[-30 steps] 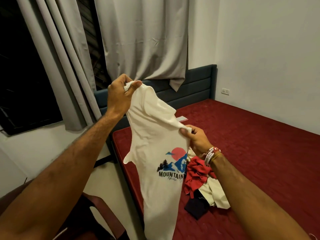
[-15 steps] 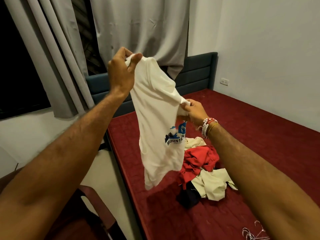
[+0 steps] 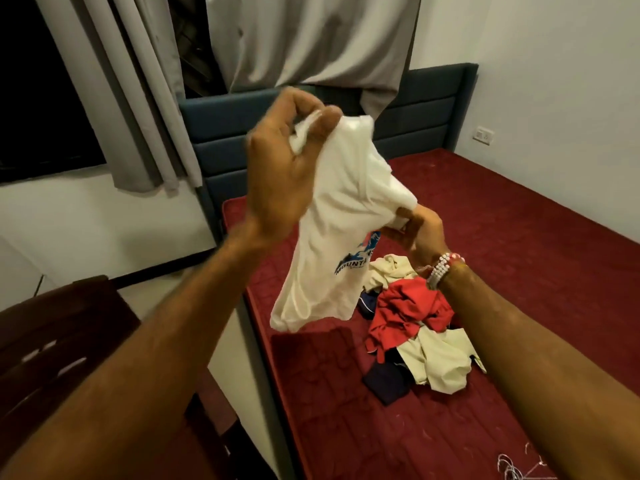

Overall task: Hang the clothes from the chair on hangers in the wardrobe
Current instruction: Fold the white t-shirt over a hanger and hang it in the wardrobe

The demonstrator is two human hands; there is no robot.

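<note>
A white T-shirt (image 3: 332, 244) with a blue mountain print hangs in the air over the bed's left edge. My left hand (image 3: 280, 168) pinches its top edge, raised in front of the headboard. My right hand (image 3: 420, 237), with a bead bracelet at the wrist, grips the shirt's other shoulder lower and to the right. A pile of clothes (image 3: 412, 323), red, cream and dark blue, lies on the dark red mattress (image 3: 540, 258) below the shirt. White wire hangers (image 3: 512, 471) lie at the bottom right. A dark wooden chair (image 3: 59, 337) stands at the lower left.
A blue padded headboard (image 3: 429, 109) backs the bed under grey curtains (image 3: 311, 36) and a dark window (image 3: 38, 91). White walls close the room at the right, with a socket (image 3: 482, 135). Pale floor runs between chair and bed.
The view has tilted down and nearer to the bed. My left hand has turned and come lower with the shirt; the shirt has bunched and swung, and the hangers have come into view.
</note>
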